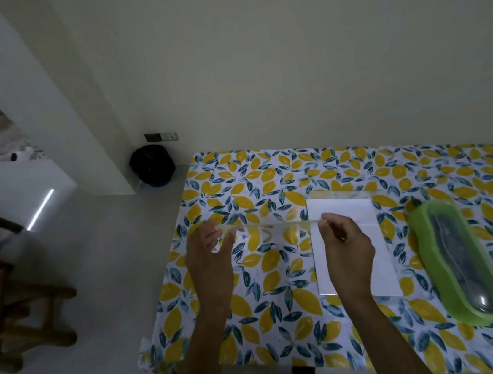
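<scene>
A clear plastic ruler [271, 225] is held level above the table, stretched between both hands. My left hand [208, 263] pinches its left end between thumb and fingers. My right hand [346, 243] pinches its right end, and a thin stick-like thing also shows in those fingers; I cannot tell what it is. A white sheet of paper [357, 213] lies flat on the table under and beyond my right hand, partly hidden by it.
The table carries a lemon-print cloth [238, 181]. A long green container [426, 245] with a clear lid lies right of the paper. A black bin [152, 164] stands on the floor by the wall, and a wooden chair [21, 307] at the left.
</scene>
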Demonstrator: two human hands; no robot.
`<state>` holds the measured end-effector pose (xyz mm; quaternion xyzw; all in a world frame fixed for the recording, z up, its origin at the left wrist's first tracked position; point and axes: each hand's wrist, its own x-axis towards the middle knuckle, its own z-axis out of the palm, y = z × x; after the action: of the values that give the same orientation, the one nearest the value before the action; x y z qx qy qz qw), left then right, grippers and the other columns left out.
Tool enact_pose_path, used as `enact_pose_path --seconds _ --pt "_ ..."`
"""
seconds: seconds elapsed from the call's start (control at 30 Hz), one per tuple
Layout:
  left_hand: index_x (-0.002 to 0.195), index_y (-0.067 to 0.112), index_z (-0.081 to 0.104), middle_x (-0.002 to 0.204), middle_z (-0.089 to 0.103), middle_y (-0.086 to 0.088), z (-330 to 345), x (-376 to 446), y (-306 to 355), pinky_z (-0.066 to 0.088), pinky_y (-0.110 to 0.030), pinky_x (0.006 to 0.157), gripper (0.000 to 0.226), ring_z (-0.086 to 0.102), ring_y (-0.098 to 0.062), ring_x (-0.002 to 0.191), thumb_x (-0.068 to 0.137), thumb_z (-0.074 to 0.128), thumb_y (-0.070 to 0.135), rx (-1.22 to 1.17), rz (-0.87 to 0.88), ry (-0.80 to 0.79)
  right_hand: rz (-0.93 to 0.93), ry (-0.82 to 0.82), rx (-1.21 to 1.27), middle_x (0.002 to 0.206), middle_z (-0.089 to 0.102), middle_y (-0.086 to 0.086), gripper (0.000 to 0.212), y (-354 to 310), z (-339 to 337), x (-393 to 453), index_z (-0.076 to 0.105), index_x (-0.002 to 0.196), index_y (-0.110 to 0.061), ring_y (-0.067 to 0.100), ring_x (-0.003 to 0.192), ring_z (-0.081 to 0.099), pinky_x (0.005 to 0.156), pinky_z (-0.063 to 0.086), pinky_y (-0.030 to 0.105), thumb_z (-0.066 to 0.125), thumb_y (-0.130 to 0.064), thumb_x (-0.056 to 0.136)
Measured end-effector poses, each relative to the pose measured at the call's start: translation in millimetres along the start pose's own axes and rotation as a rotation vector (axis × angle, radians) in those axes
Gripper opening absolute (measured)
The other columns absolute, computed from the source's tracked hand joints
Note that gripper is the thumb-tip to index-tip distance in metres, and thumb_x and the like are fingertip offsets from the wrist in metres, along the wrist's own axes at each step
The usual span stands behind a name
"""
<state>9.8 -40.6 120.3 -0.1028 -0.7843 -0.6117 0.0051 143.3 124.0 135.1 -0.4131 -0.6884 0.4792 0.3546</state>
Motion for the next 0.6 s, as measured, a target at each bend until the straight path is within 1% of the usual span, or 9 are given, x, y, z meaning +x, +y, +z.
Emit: enact_pose_path --seconds 0.03,0.07,0.13,0.23,0.33,0.4,0.47,0.5,0.6 --pt "0.112 0.018 0.064 0.1 0.064 0.001 3.8 9.8 3.4 0.052 -0.019 0.082 0.028 0.065 -0.011 0.094 0.087 0.076 0.022 -0.002 0.01 0.0 -0.017 -0.006 -0.005 0.104 0.069 -0.008 0.015 -1.9 3.7 11.9 0.071 0.109 -0.021 -0.001 0.094 0.065 0.086 0.052 0.02 0.064 -0.026 0.096" --pt "0.112 0.02 0.065 0.099 0.062 0.009 7.8 19.6 8.1 0.051 -0.019 0.08 0.027 0.063 -0.007 0.093 0.089 0.075 0.027 0.033 0.008 0.0 -0.032 -0.014 -0.012 0.107 0.069 -0.006 0.017 -3.3 7.5 24.1 0.071 0.11 -0.019 0.002 0.094 0.065 0.085 0.051 0.019 0.063 -0.027 0.097" --pt "0.111 0.025 0.065 0.097 0.058 0.019 17.5 38.2 17.3 0.044 -0.012 0.075 0.025 0.059 0.003 0.091 0.089 0.072 0.037 0.129 0.043 0.021 -0.061 -0.042 -0.034 0.111 0.069 -0.003 0.022 -6.1 14.0 49.5 0.071 0.113 -0.016 0.008 0.096 0.065 0.084 0.049 0.016 0.061 -0.028 0.097" --pt "0.109 0.026 0.065 0.099 0.059 0.015 36.4 62.9 24.6 0.04 -0.007 0.072 0.029 0.058 0.002 0.09 0.088 0.069 0.045 0.182 0.046 0.058 -0.097 -0.082 -0.037 0.111 0.07 -0.002 0.021 -6.7 23.0 85.7 0.071 0.11 -0.017 0.007 0.095 0.065 0.083 0.05 0.018 0.06 -0.03 0.098" --pt "0.115 0.021 0.062 0.104 0.061 0.008 57.2 83.3 23.7 0.038 -0.014 0.074 0.035 0.057 -0.005 0.097 0.091 0.066 0.045 0.209 0.057 0.083 -0.103 -0.109 -0.049 0.105 0.069 -0.004 0.019 -4.9 33.6 117.2 0.071 0.105 -0.018 0.007 0.092 0.065 0.081 0.052 0.023 0.059 -0.031 0.098" --pt "0.121 0.02 0.058 0.108 0.061 0.006 69.2 94.9 23.8 0.038 -0.019 0.079 0.036 0.056 -0.008 0.101 0.094 0.063 0.044 0.211 0.03 0.079 -0.128 -0.13 -0.089 0.1 0.068 -0.004 0.019 -3.6 42.5 136.4 0.07 0.101 -0.018 0.007 0.086 0.062 0.074 0.047 0.017 0.057 -0.031 0.099" --pt "0.124 0.021 0.055 0.109 0.063 0.003 77.4 105.0 24.7 0.039 -0.025 0.079 0.037 0.056 -0.01 0.098 0.095 0.06 0.044 0.214 -0.021 0.081 -0.124 -0.152 -0.092 0.096 0.066 -0.005 0.018 -1.9 52.1 152.1 0.068 0.097 -0.018 0.006 0.083 0.06 0.069 0.042 0.011 0.056 -0.031 0.099" --pt "0.125 0.021 0.055 0.109 0.064 0.001 80.5 110.4 25.5 0.04 -0.027 0.077 0.038 0.057 -0.013 0.097 0.095 0.06 0.044 0.211 -0.034 0.081 -0.117 -0.159 -0.082 0.096 0.065 -0.004 0.018 -0.5 57.0 158.5 0.067 0.097 -0.018 0.006 0.082 0.06 0.068 0.042 0.011 0.056 -0.033 0.099" --pt "0.124 0.019 0.054 0.107 0.064 -0.001 87.1 125.8 24.7 0.04 -0.027 0.075 0.039 0.058 -0.016 0.095 0.095 0.06 0.044 0.215 -0.046 0.075 -0.145 -0.163 -0.101 0.094 0.064 0.0 0.024 7.2 70.6 173.3 0.064 0.096 -0.016 0.011 0.081 0.059 0.069 0.043 0.022 0.052 -0.037 0.1"
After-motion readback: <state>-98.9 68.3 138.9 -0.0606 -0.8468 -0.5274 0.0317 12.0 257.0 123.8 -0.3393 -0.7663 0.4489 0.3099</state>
